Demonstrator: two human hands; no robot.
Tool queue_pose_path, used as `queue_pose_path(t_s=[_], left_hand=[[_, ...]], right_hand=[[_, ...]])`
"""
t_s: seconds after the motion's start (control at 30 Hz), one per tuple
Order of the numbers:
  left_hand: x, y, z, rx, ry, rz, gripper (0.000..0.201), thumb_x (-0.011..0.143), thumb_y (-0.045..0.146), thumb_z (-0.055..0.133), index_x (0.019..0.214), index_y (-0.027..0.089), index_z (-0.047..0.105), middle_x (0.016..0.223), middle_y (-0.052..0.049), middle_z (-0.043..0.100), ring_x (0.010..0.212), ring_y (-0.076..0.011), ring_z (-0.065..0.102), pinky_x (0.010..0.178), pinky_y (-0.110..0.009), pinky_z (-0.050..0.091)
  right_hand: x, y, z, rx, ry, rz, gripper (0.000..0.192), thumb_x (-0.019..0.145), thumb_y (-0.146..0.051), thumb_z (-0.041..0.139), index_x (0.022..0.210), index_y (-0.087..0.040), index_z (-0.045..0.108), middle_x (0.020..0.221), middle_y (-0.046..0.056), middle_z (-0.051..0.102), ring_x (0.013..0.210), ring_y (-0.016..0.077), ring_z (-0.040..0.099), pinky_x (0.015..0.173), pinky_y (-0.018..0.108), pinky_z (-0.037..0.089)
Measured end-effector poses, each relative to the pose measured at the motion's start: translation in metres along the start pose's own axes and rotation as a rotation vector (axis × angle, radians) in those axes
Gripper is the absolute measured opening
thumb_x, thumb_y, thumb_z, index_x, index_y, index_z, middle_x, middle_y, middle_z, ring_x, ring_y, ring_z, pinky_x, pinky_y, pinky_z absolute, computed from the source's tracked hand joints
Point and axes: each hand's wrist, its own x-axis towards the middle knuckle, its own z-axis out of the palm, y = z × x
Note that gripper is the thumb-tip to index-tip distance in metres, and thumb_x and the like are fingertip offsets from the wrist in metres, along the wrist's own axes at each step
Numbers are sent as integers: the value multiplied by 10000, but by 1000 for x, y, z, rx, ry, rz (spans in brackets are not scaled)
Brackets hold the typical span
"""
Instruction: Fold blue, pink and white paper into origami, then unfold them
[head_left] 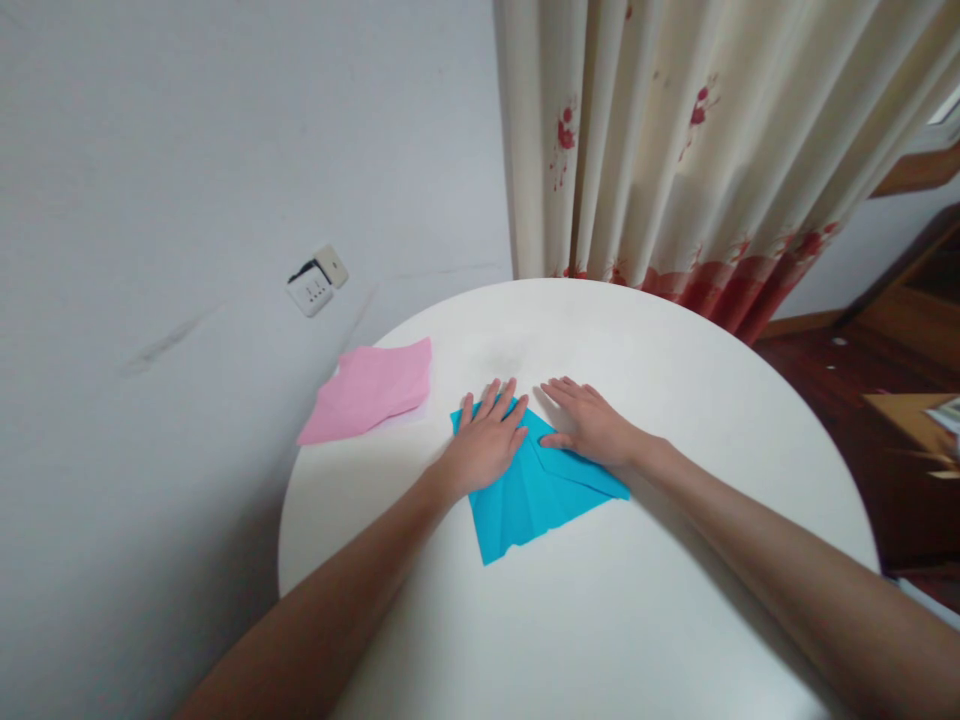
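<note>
A round white table (675,560) stands by a grey wall (187,150), a flowered cream curtain (675,150) and dark wooden floor (840,380).

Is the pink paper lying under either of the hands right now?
No, the pink paper lies apart near the table's left edge, while the left hand and right hand both press flat on the blue paper.

No text, label, brand, number or sign can be read anywhere in the head view. The blue paper (536,490) and the pink paper (371,390) on the bench (675,420) are plain. The wall socket (316,281) shows no legible marking at this size. The curtain (675,150) bears only a red floral print, no writing.
</note>
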Motion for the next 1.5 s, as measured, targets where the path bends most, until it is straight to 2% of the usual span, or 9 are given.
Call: queue_pose_path(t_s=[0.13, 0.2, 0.53, 0.73, 0.83, 1.0, 1.1, 1.3, 1.5], left_hand=[[-7, 6, -5, 3, -67, 162, 571, 1025, 446, 136, 1541, 228, 241, 1634, -60, 152, 1515, -224, 80, 1206, -525, 78], [-8, 6, -7, -11, -92, 180, 606, 1016, 492, 134, 1553, 218, 196, 1636, -66, 128, 1515, -224, 75, 1205, -507, 102], [7, -17, 1, -17, -50, -36, 674, 999, 537, 171, 1548, 147, 197, 1632, -108, 107, 1512, -266, 81, 1198, -532, 124], [9, -7, 1, 47, 76, -165, 660, 1011, 469, 164, 1523, 60, 241, 1616, -171, 156, 1510, -286, 93, 1200, -569, 86], [6, 4, -1, 82, 124, -39, 604, 1021, 394, 151, 1524, 75, 247, 1618, -149, 174, 1515, -243, 68, 1220, -512, 31], [0, 9, 0, -8, -45, 109, 630, 1020, 459, 146, 1546, 115, 196, 1628, -111, 139, 1514, -218, 75, 1219, -449, 126], [1, 5, 0, -12, -62, 104, 657, 1015, 497, 170, 1555, 122, 160, 1632, -109, 86, 1515, -228, 46, 1220, -457, 100], [3, 5, 1, 16, -72, 92, 669, 1014, 507, 175, 1554, 113, 161, 1633, -106, 76, 1514, -229, 34, 1221, -451, 90], [3, 4, 3, 20, -56, 96, 666, 1014, 506, 161, 1553, 114, 167, 1630, -108, 86, 1514, -228, 50, 1219, -458, 102]], right_hand=[[-2, -1, -2, -22, -22, 27, 914, 840, -676, 542, 1540, -154, 272, 1598, 174, 240, 1492, 332, 162, 1179, 556, 172], [-2, -2, -2, -23, -23, 27, 912, 840, -680, 538, 1539, -156, 275, 1597, 178, 242, 1491, 333, 163, 1178, 556, 171], [-3, -4, 0, -39, -28, 47, 863, 844, -620, 585, 1533, -190, 291, 1606, 156, 228, 1493, 327, 162, 1182, 561, 157], [-3, -5, -2, -30, -28, 53, 857, 843, -613, 592, 1527, -185, 305, 1605, 153, 232, 1491, 332, 168, 1179, 566, 156], [-3, -5, -1, -29, -24, 49, 856, 840, -611, 598, 1525, -187, 311, 1602, 159, 241, 1488, 339, 175, 1174, 574, 167], [-1, -4, 0, -26, -35, 48, 854, 857, -640, 546, 1528, -168, 307, 1607, 167, 221, 1496, 331, 141, 1182, 559, 143], [-3, -1, -9, -14, -116, 67, 919, 830, -655, 564, 1552, -189, 242, 1628, 146, 141, 1506, 324, 64, 1188, 568, 84], [-19, 3, -43, -45, -424, 178, 1339, 553, -616, 809, 1569, -282, 2, 1634, 76, -97, 1489, 336, -128, 1166, 610, -69], [-30, 3, -60, -150, -516, 232, 1407, 467, -530, 880, 1572, -275, 47, 1632, 83, -86, 1476, 393, -126, 1147, 640, -100]])
